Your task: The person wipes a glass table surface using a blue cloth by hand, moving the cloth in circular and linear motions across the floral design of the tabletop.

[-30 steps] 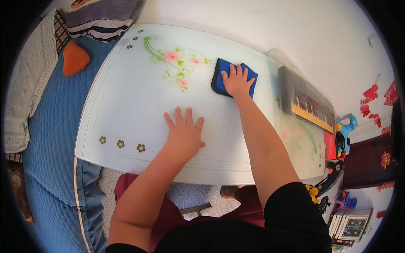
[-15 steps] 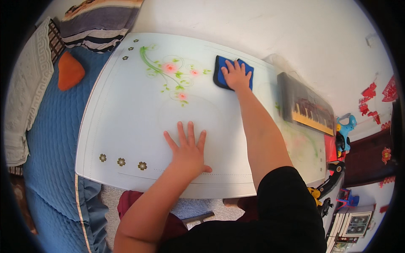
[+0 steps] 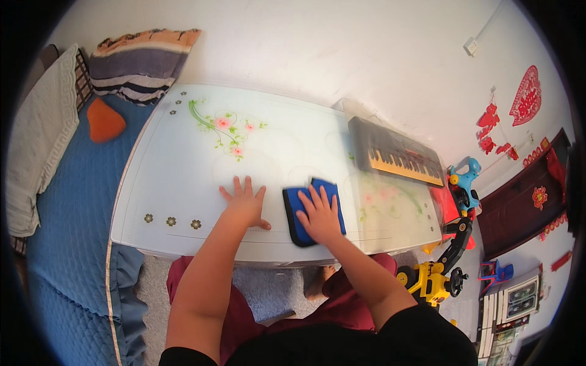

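Note:
Flat under my right hand [image 3: 320,219] lies a folded blue cloth [image 3: 296,210] with a black border, pressed on the table near its front edge. The fingers of that hand are spread over the cloth and do not wrap round it. My left hand [image 3: 244,204] rests palm down on the bare tabletop to the left of the cloth, its fingers spread and nothing in it. The white table [image 3: 183,189] has a glossy top with pink flowers and green vines printed on it, plus small dark flower marks along the edges.
At the table's right side a keyboard [image 3: 400,152] lies under a clear cover. A blue quilted bed [image 3: 67,207] with an orange cushion [image 3: 105,121] and a striped pillow [image 3: 140,64] adjoins the left. On the floor at right stands a yellow ride-on toy [image 3: 430,280].
My right hand has drawn the blue cloth from the far side of the table toward the front edge. My left hand stays spread on the tabletop. The head view has shifted.

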The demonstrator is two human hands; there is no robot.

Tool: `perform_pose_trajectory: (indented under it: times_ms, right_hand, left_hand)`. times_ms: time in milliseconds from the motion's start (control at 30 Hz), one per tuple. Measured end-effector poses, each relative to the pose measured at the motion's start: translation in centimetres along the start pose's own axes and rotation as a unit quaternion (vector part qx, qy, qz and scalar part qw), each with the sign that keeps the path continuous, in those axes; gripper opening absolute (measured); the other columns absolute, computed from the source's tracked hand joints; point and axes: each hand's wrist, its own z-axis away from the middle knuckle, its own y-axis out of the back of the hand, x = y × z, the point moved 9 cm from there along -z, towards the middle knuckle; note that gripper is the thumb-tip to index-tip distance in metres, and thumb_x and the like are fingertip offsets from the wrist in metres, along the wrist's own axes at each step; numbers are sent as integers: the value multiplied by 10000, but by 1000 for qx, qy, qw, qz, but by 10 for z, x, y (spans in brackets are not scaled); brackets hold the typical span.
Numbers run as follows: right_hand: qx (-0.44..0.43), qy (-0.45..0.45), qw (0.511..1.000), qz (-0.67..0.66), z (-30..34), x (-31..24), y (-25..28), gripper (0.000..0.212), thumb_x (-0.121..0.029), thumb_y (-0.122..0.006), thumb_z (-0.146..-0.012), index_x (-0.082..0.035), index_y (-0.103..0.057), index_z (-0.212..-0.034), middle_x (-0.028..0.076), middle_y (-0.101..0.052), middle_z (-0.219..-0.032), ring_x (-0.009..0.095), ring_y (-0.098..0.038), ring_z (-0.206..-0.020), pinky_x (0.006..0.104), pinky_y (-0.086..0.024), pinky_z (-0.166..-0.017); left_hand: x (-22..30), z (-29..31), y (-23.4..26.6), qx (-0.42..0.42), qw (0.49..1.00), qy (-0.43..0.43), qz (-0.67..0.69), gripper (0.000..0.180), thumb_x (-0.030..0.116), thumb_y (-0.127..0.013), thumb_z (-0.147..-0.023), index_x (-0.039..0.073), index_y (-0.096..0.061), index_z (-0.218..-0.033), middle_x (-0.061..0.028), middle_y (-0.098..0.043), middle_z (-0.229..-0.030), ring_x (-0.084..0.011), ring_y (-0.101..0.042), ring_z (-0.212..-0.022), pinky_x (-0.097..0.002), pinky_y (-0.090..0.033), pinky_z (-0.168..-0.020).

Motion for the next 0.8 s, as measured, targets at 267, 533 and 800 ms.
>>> perform_pose_trajectory:
  times_ms: [267, 533, 800]
  right_hand:
    - [-9, 14, 1000, -22, 71, -25, 21, 607, -461, -586, -965, -238, -467, -1518, 131, -371, -1611, 398, -270, -1515, 687, -163, -1176]
    - [17, 16, 999, -27, 7, -31, 9, 584, -486, -573, -977, -270, -482, -1511, 132, -371, -1611, 397, -257, -1521, 679, -157, -1184]
    - [82, 16, 992, -92, -25, -36, 12, 564, -392, -653, -955, -118, -539, -1435, 119, -438, -1559, 388, -287, -1504, 625, -162, -1203]
  left_hand:
    - [-5, 9, -13, 10, 999, -41, -6, 1145, 662, -811, -697, 247, -274, -1620, -174, -88, -1707, -474, 4, -1554, -815, -53, -1116]
    - [11, -3, 3, 83, 992, -80, 41, 596, 446, -627, -977, 190, -494, -1499, -173, -341, -1629, -462, -234, -1517, -627, -208, -1216]
    - [20, -19, 30, 276, 954, 0, 118, 450, 271, -755, -878, 24, -635, -1235, -163, -718, -1069, -336, -667, -1025, -428, -531, -890]
